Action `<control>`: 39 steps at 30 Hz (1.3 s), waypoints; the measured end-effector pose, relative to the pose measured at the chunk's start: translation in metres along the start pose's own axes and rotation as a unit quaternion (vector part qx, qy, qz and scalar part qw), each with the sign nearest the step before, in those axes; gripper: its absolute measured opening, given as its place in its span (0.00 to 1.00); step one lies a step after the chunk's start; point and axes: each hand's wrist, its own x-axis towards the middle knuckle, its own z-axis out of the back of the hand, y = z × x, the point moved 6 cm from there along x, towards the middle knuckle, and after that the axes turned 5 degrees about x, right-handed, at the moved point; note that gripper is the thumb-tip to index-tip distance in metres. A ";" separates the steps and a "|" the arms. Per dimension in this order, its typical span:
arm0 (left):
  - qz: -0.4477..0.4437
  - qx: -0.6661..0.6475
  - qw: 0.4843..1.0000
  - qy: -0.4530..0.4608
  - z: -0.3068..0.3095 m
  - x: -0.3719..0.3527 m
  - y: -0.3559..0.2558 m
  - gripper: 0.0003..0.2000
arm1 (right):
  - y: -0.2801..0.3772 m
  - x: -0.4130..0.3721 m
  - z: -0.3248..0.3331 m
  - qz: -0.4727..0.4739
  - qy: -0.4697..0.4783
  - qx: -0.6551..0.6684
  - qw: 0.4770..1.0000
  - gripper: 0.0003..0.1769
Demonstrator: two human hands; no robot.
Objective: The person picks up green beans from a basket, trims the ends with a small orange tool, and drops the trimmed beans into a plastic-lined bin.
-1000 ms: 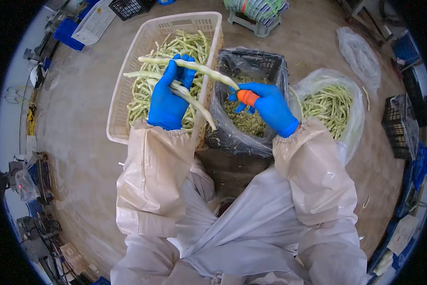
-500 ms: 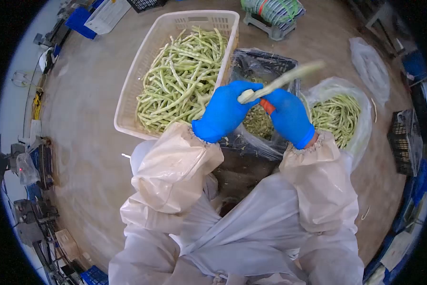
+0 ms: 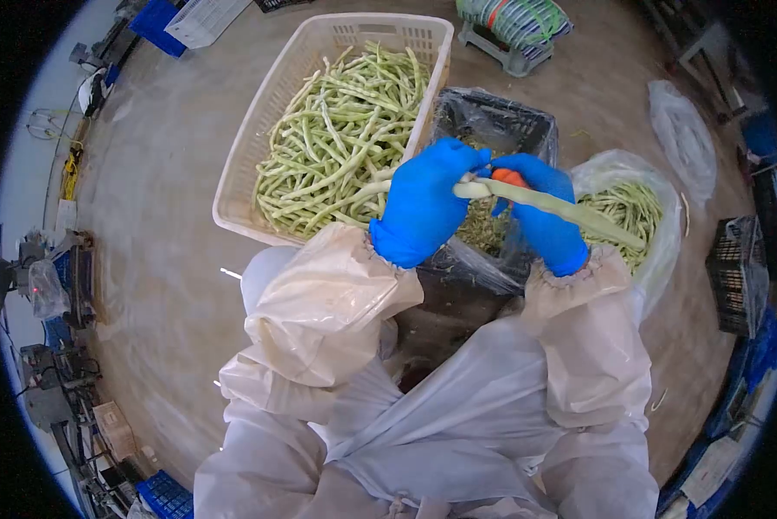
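My left hand (image 3: 423,208), in a blue glove, is closed around one end of a long pale green bean (image 3: 570,210). The bean slants down to the right, passing in front of my right hand (image 3: 551,227). That hand, also gloved in blue, is closed on a small orange object (image 3: 509,177), mostly hidden by its fingers. Both hands are close together above a black crate (image 3: 540,130) lined with clear plastic, with green trimmings (image 3: 483,227) inside. Left of them, a large cream crate (image 3: 248,164) holds a heap of green beans (image 3: 354,130).
At the right, a clear plastic bag (image 3: 609,164) holds more beans (image 3: 623,208). Another plastic bag (image 3: 682,130) lies on the floor beyond it. A small grey stool (image 3: 509,60) carries a striped bundle (image 3: 518,19). A black crate (image 3: 738,277) stands far right.
The bean has swung from pointing up and right to slanting down and right. The hands stay close together, and the whole view has shifted slightly.
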 end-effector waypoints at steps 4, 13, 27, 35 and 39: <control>0.095 -0.136 0.983 -0.080 0.008 0.003 0.002 0.08 | 0.013 0.006 -0.002 -0.144 0.012 0.118 0.982 0.10; 0.113 -0.312 0.892 -0.306 0.151 0.026 0.055 0.14 | -0.023 0.017 0.047 -0.048 -0.100 -0.124 0.986 0.09; 0.128 -0.147 0.841 -0.504 0.238 -0.009 0.086 0.13 | -0.033 0.025 0.136 -0.041 -0.215 -0.422 0.880 0.15; 0.303 -0.246 0.919 -0.050 0.116 0.020 0.073 0.16 | -0.020 0.023 0.082 0.001 -0.134 -0.378 0.916 0.18; 0.338 -0.290 0.882 0.150 0.047 0.011 0.045 0.14 | -0.020 0.026 0.067 0.026 -0.093 -0.230 0.968 0.16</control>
